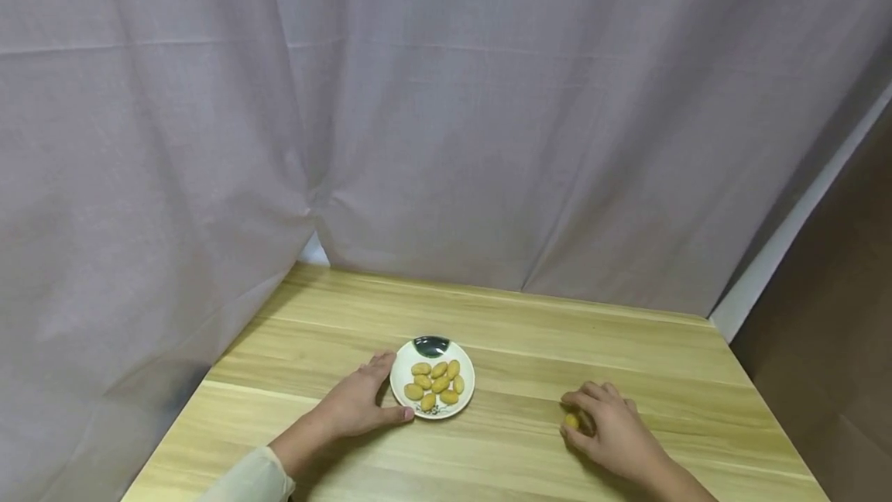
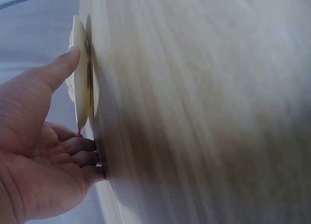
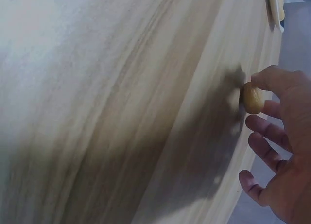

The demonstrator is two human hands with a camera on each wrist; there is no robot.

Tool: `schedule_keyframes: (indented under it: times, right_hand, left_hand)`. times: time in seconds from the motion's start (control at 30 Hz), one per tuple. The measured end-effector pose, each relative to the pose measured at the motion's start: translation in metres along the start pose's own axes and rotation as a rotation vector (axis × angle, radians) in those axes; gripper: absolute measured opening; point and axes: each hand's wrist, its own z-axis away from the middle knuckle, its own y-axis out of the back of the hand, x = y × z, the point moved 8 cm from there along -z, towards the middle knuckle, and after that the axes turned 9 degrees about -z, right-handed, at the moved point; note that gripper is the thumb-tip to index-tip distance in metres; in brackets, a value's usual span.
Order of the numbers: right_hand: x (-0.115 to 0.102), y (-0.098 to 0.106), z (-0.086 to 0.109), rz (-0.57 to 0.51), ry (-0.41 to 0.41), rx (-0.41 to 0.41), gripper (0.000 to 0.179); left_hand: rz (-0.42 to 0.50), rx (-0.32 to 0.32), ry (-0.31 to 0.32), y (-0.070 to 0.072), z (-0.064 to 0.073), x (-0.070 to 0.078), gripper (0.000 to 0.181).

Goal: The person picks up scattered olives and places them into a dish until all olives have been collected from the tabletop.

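A small round white plate (image 1: 398, 396) with a dark green patch at its far edge lies on the table, bearing several yellow oval pieces (image 1: 440, 384). My left hand (image 1: 354, 403) holds the plate's left side, thumb at the near rim and fingers at the far left rim. In the left wrist view the thumb (image 2: 65, 66) lies against the plate's edge (image 2: 83, 73). To the right of the plate, my right hand (image 1: 613, 428) pinches a single yellow oval piece (image 3: 252, 98) with thumb and forefinger, at the tabletop. The other fingers are spread and loosely bent.
The wooden table (image 1: 502, 471) has pale and brown grain. Grey cloth (image 1: 446, 138) hangs along its back and left sides, and a brown panel (image 1: 829, 316) stands at the right.
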Motion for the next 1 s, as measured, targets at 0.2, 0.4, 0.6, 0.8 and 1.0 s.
schedule_keyframes:
  times: [0.2, 0.4, 0.6, 0.8, 1.0]
  right_hand:
    - [0.0, -0.004, 0.001, -0.008, 0.002, -0.025, 0.028]
    - [0.0, -0.005, 0.002, 0.001, -0.006, -0.025, 0.029]
    - [-0.005, -0.006, 0.001, 0.013, 0.007, 0.003, 0.029]
    - [-0.014, -0.004, -0.005, 0.032, 0.051, 0.057, 0.028]
    - [-0.033, 0.002, -0.017, 0.048, 0.126, 0.137, 0.033]
  left_hand:
    - [0.012, -0.004, 0.008, 0.002, 0.0, 0.001, 0.117]
    - [0.015, 0.003, -0.007, 0.001, 0.002, 0.001, 0.118]
    - [0.018, -0.003, 0.01, 0.0, 0.002, -0.002, 0.118]
    - [0.021, 0.005, -0.012, 0.0, 0.001, -0.001, 0.116]
    - [0.014, 0.005, -0.023, 0.0, 0.0, 0.0, 0.116]
